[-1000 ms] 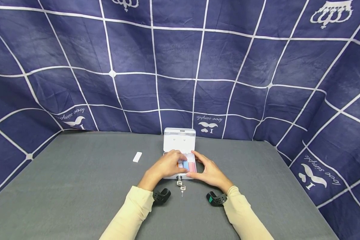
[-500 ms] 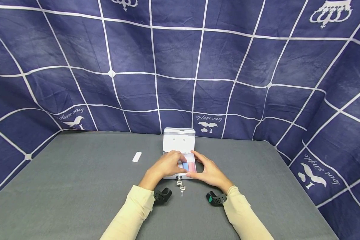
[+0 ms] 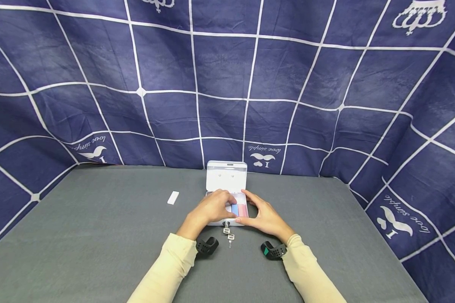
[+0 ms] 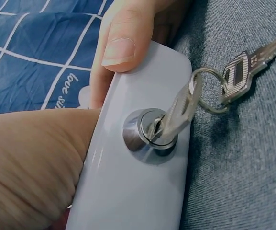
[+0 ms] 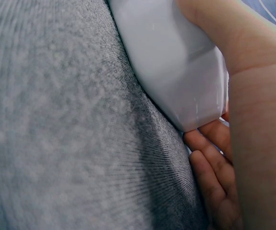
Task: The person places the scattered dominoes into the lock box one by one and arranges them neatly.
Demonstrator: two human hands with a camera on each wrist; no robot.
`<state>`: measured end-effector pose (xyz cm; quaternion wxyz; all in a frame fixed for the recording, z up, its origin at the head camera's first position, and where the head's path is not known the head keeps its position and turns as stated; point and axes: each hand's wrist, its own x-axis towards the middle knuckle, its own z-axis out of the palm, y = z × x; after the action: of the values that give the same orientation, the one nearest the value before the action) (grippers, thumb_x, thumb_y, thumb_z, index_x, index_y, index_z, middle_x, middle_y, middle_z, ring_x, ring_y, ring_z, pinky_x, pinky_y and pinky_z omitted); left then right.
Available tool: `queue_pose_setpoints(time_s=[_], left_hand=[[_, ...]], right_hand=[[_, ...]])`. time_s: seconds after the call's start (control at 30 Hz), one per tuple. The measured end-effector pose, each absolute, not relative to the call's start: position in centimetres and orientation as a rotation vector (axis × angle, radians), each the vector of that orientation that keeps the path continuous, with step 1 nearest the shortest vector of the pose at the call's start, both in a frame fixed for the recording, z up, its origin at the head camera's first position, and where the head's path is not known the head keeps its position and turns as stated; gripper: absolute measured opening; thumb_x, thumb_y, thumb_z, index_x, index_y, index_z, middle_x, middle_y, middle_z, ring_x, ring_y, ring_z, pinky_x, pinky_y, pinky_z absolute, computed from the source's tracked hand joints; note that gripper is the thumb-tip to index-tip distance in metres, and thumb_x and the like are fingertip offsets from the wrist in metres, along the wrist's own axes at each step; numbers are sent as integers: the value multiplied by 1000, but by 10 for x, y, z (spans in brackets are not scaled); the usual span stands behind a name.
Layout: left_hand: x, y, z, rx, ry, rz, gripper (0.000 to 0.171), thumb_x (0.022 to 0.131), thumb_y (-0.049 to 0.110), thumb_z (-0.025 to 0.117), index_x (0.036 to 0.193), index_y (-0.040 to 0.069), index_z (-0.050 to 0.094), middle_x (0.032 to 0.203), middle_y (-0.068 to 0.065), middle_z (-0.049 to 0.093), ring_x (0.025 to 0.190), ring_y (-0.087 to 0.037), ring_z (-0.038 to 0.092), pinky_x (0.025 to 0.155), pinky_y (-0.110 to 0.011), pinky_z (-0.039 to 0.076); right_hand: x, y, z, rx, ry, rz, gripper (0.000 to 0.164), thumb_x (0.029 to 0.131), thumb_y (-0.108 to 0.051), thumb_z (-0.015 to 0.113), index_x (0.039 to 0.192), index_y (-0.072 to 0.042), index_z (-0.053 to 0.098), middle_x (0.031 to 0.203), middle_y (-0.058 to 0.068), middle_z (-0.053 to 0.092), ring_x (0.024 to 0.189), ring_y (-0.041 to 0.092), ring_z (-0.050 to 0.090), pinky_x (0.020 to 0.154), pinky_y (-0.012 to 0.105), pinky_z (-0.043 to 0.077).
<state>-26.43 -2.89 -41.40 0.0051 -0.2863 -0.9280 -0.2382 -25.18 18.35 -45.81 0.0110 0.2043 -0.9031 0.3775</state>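
Note:
A white cash box stands with its lid raised at the far middle of the table. My left hand reaches over its front wall, thumb and fingertips at the two ends of a blue block inside. Beside that lies a pink block. My right hand grips the box's right side, thumb at the front corner and fingers around the side. In the left wrist view a key sits in the round lock, with a second key on its ring. The left fingertips are hidden there.
A small white block lies on the grey tabletop left of the box. Behind the table hangs a blue curtain with white lines. Black bands circle both wrists.
My left wrist has shifted slightly to the right. A bit of orange seen beside the left fingers one second ago no longer shows. The right hand holds its place on the box.

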Motion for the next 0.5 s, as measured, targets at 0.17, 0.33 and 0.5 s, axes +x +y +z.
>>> queue_pose_setpoints(time_s=[0.17, 0.33, 0.5], left_hand=[[-264, -28, -415, -862, -2922, -693, 35, 73, 27, 88, 103, 12, 78, 102, -3, 74, 99, -22, 66, 86, -41, 54], [-264, -27, -415, -854, -2925, -682, 35, 72, 27, 88, 103, 13, 79, 102, -3, 74, 102, -23, 66, 88, -43, 54], [-263, -27, -414, -863, -2921, -677, 36, 73, 28, 88, 104, 15, 79, 103, -2, 74, 103, -24, 66, 89, -44, 53]], right_hand=[[-251, 184, -458, 627, -2823, 1176, 91, 77, -56, 80, 153, -32, 38, 153, 3, 49, 132, 25, 56, 112, 47, 43], [-252, 184, -458, 632, -2817, 1177, 90, 77, -57, 80, 153, -31, 39, 152, 4, 50, 131, 25, 56, 111, 47, 43], [-252, 184, -458, 633, -2814, 1195, 91, 76, -58, 80, 153, -32, 39, 151, 3, 50, 132, 24, 56, 111, 48, 43]])
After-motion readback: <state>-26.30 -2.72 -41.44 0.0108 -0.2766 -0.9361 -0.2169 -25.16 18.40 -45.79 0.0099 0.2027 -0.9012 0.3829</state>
